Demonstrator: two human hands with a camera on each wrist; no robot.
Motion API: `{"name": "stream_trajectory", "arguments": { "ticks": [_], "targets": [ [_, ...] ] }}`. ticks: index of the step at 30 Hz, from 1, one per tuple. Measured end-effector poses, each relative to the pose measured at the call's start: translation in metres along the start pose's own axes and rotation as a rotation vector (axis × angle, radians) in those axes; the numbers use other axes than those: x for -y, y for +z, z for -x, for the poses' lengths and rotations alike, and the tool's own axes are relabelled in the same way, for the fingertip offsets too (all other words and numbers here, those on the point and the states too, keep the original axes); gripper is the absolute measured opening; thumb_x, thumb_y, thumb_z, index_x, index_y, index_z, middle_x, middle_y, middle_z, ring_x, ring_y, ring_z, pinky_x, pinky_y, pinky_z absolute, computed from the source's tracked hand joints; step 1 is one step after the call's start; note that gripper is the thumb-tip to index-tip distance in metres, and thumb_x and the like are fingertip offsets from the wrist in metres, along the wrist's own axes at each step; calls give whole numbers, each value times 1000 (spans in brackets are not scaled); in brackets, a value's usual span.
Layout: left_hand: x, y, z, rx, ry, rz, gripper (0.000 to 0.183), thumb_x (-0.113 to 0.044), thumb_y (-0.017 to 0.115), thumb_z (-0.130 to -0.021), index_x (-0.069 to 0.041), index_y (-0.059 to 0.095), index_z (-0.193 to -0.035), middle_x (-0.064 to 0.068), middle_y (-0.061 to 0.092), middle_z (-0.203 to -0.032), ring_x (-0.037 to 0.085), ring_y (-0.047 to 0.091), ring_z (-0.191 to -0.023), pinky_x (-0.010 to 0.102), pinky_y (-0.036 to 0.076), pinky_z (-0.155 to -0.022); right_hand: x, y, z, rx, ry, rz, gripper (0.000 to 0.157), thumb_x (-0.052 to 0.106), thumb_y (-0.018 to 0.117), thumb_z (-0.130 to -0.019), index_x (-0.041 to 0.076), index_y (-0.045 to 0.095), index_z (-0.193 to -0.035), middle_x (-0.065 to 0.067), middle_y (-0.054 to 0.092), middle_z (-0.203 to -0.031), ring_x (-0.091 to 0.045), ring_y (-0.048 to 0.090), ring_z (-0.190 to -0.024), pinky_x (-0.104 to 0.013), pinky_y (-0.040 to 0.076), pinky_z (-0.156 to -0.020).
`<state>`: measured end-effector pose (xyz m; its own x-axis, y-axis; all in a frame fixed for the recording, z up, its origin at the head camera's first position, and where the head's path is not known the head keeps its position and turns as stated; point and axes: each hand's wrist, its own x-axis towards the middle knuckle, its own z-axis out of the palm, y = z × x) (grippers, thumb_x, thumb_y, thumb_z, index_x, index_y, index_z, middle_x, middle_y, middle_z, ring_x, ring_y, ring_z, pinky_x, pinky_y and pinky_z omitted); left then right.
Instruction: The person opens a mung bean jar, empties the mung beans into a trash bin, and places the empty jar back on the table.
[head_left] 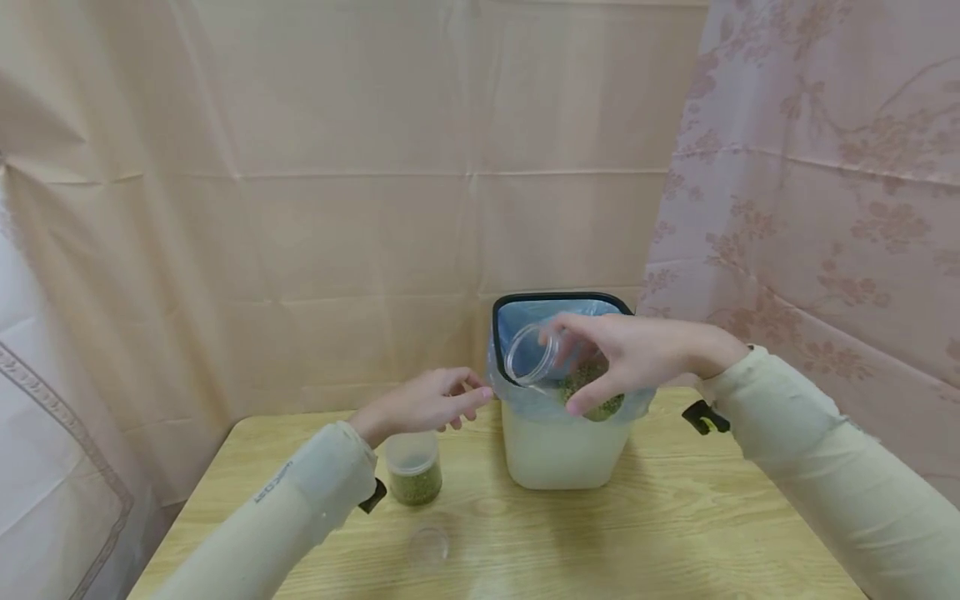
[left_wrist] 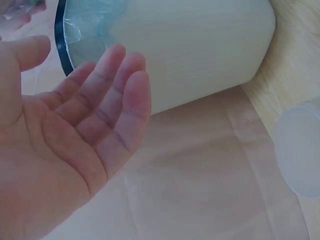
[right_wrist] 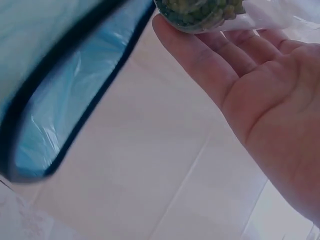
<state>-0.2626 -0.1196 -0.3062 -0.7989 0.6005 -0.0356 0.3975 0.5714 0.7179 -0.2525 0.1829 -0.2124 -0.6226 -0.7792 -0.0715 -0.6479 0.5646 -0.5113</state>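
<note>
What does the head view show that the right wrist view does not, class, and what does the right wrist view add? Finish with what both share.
Only the head view: the left hand, the upright jar of green pieces, a clear disc, perhaps a lid, the wooden table and the bin's pale lower wall.

Only the right wrist view: the palm side of the right hand.

Both: that hand holding the tilted jar with green pieces inside, the bin's dark rim, its blue liner and the beige curtain.
</note>
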Motion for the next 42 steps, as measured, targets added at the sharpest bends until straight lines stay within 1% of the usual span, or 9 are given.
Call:
{"name": "stream_trajectory", "arguments": {
  "ticks": [6, 9, 13, 18, 23, 30, 34, 38, 42],
  "targets": [
    [-6, -4, -7, -38, -36, 15, 45, -47, 50, -105, -8, 61, -124, 3, 68, -93, 22, 66, -77, 35, 57, -64, 3, -21, -4, -12, -3, 24, 72, 41, 82, -86, 16, 41, -140, -5, 61, -126, -19, 65, -113, -46, 51, -98],
    [-11, -5, -11, -50, -66, 33, 49, -49, 49, -105, -6, 61, -124, 4, 68, -92, 22, 66, -76, 35, 58, -60, 2, -30, -10, 4, 42, 41, 73, 42, 81, -87, 17, 39, -141, -7, 60, -129, -20, 65, -114, -49, 49, -101],
    [-12, -7, -17, -66, -108, 41, 52, -52, 47, -105, -5, 62, -120, 5, 69, -91, 23, 66, -76, 36, 58, -58, 0, -40, -22, 38, 113, 60, 80, 43, 81, -86, 14, 35, -145, -10, 58, -134, -25, 63, -118, -52, 47, -103],
    [-10, -9, -23, -83, -131, 18, 53, -55, 45, -104, -6, 63, -115, 8, 69, -92, 25, 67, -77, 37, 59, -58, -6, -49, -40, 65, 190, 84, 86, 44, 80, -87, 10, 32, -149, -14, 55, -138, -32, 59, -123, -53, 47, -103],
    [-10, -10, -26, -95, -137, 18, 50, -53, 47, -104, -7, 63, -113, 12, 71, -96, 26, 67, -76, 36, 59, -57, -18, -54, -57, 55, 240, 96, 87, 45, 80, -86, 10, 31, -149, -16, 54, -138, -35, 54, -126, -55, 44, -105],
    [-7, -7, -33, -123, -149, 40, 50, -53, 48, -104, -7, 63, -116, 11, 71, -94, 24, 67, -74, 36, 59, -57, -44, -54, -76, 4, 270, 2, 82, 35, 81, -88, 6, 31, -147, -21, 50, -142, -40, 46, -133, -57, 39, -108],
    [-5, -7, -36, -134, -164, 48, 48, -52, 49, -104, -7, 62, -116, 9, 70, -92, 24, 66, -74, 36, 59, -58, -56, -54, -87, 6, 338, -25, 79, 32, 80, -89, 5, 32, -145, -24, 48, -144, -40, 47, -132, -57, 41, -107],
    [-2, -6, -40, -145, -182, 62, 48, -52, 50, -104, -8, 62, -118, 9, 69, -93, 27, 66, -76, 36, 59, -60, -60, -55, -96, 25, 411, -19, 75, 28, 78, -90, 2, 32, -144, -28, 46, -145, -41, 50, -129, -55, 45, -104],
    [1, -4, -44, -155, -188, 86, 47, -51, 51, -104, -8, 61, -119, 12, 70, -97, 29, 66, -78, 37, 60, -61, -60, -54, -101, 39, 430, 33, 74, 28, 77, -90, 2, 34, -144, -28, 47, -144, -40, 50, -128, -54, 46, -103]
  ]
}}
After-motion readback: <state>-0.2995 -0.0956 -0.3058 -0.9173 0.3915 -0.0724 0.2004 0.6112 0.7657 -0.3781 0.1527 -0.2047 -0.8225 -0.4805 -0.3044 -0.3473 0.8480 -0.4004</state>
